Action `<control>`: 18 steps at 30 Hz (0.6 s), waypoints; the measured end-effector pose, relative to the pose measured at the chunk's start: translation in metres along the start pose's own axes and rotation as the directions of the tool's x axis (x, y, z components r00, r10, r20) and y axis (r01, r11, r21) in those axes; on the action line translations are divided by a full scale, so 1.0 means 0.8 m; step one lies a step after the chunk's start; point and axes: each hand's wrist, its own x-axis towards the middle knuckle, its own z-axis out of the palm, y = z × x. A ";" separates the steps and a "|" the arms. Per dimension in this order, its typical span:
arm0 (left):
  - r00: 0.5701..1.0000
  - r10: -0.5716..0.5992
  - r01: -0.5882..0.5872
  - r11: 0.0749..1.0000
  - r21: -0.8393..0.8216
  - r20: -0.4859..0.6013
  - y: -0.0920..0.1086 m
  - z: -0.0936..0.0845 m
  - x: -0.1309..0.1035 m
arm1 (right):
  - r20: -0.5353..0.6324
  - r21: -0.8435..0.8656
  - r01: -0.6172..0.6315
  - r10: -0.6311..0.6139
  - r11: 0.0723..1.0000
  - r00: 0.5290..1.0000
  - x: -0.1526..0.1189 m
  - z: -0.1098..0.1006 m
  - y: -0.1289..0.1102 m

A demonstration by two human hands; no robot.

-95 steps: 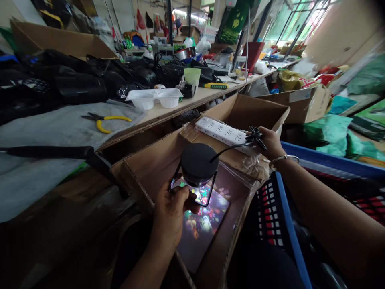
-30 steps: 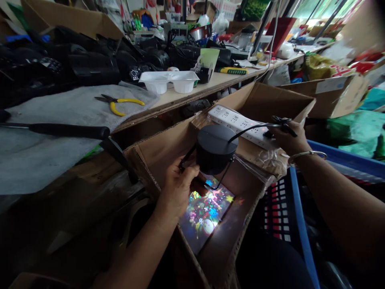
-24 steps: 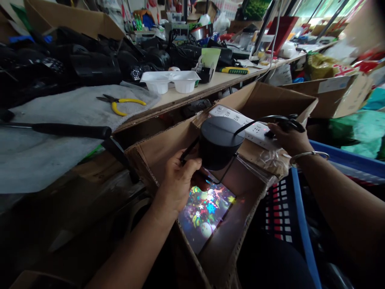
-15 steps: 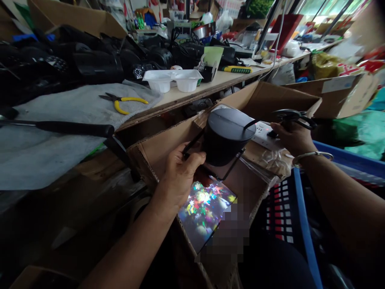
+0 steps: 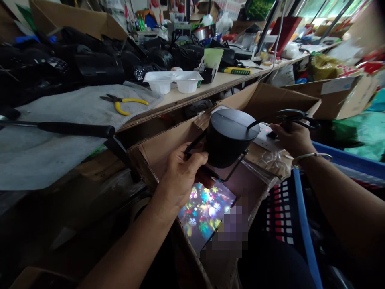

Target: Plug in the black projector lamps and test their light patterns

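A black cylindrical lamp (image 5: 230,138) hangs tilted over an open cardboard box (image 5: 173,138), its round top facing up. My left hand (image 5: 183,172) is closed on the lamp's thin black bracket. Coloured light with snowflake shapes falls on a panel (image 5: 204,212) inside the box, below the lamp. To the right, my right hand (image 5: 293,138) is closed around a coiled black cable (image 5: 296,116) that runs towards the lamp's top. Beside that hand lies a white power strip (image 5: 264,138) with a black plug in it.
Yellow-handled pliers (image 5: 126,103) and a black-handled tool (image 5: 75,129) lie on a grey sheet (image 5: 57,156) at left. A white plastic tray (image 5: 174,80) sits on the bench edge. A blue basket (image 5: 303,216) stands at right, and black lamps (image 5: 99,64) are piled behind.
The lamp has shifted slightly right and down with my left hand. The coloured pattern on the panel has changed. My right hand has hardly moved.
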 end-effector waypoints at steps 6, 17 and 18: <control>1.000 0.002 -0.002 1.000 -0.004 0.000 0.000 -0.001 -0.002 | 0.005 0.017 -0.045 0.045 0.999 0.999 -0.003 -0.003 -0.011; 1.000 0.005 -0.005 1.000 -0.003 0.006 -0.001 -0.002 -0.002 | 0.001 0.033 0.001 -0.001 0.999 1.000 -0.002 -0.002 -0.007; 1.000 0.006 -0.006 1.000 0.001 0.006 -0.001 -0.002 -0.002 | 0.010 0.010 0.007 -0.007 1.000 1.000 -0.001 -0.001 -0.004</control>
